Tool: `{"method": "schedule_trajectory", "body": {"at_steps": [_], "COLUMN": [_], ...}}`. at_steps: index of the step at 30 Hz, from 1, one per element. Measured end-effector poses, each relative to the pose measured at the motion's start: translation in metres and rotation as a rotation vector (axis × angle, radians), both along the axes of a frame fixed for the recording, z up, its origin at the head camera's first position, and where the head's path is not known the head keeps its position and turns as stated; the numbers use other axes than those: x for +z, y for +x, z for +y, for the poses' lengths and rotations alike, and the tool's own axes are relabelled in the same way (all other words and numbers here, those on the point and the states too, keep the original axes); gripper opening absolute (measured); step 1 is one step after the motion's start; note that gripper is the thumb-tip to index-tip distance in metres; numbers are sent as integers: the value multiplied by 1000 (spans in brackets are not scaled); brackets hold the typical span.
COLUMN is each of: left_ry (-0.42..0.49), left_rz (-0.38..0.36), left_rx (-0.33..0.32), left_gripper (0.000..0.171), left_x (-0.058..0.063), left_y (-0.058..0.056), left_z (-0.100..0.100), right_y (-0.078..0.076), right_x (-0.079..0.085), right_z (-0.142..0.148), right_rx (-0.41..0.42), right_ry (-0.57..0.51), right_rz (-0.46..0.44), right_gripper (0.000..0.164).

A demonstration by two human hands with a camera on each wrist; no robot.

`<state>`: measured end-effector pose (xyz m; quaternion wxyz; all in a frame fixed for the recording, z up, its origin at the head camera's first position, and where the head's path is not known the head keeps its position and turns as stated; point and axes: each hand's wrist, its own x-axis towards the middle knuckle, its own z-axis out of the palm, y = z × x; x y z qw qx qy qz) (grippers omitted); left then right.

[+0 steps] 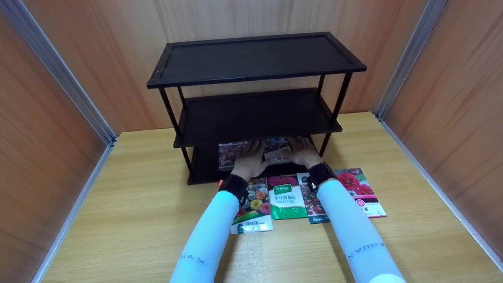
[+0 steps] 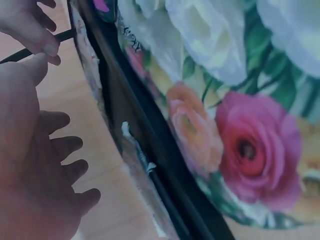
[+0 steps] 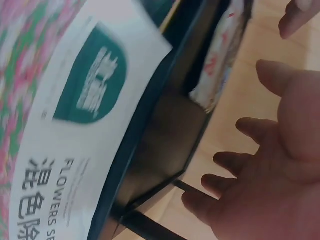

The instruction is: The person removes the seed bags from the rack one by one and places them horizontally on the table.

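Observation:
Both hands reach in under the middle board of a black three-tier shelf. My left hand (image 1: 249,160) has its fingers extended beside a flower packet (image 1: 228,156) on the bottom board; in the left wrist view those fingers (image 2: 67,147) are spread. My right hand (image 1: 303,152) is near a second packet (image 1: 276,146), which lies further right on that board. Spread fingers (image 3: 232,162) of this hand show in the right wrist view, with nothing gripped. The middle board partly hides the fingertips and both packets.
In front of the shelf (image 1: 255,59), several flower packets lie in a row on the wooden table (image 1: 149,220): a multicoloured one (image 1: 257,196), a green-and-white one (image 1: 287,200), and others partly under the right forearm. Wood panels (image 1: 51,137) enclose the sides and back.

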<state>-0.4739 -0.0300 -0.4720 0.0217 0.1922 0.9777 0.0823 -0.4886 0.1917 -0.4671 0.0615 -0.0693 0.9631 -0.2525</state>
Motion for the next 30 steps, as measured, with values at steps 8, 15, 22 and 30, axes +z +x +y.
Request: {"method": "schedule_trajectory", "body": {"at_steps": [8, 15, 22, 30], "left_ry": [37, 140, 172, 171], "left_rz": [-75, -177, -206, -227], "left_rx": [5, 37, 61, 78], "left_gripper": [72, 73, 64, 64], "left_x": [-5, -10, -12, -13], "left_y": [-1, -2, -1, 1], "left_z": [2, 7, 13, 17], "right_y": [-2, -6, -10, -7], "right_x": [-5, -12, -19, -22], "right_z": [-2, -11, -16, -17], "right_rx": [-17, -26, -61, -82], "right_ry": [-4, -116, -245, -298], "right_rz": [-77, -106, -125, -124], "right_gripper": [75, 74, 80, 76]}}
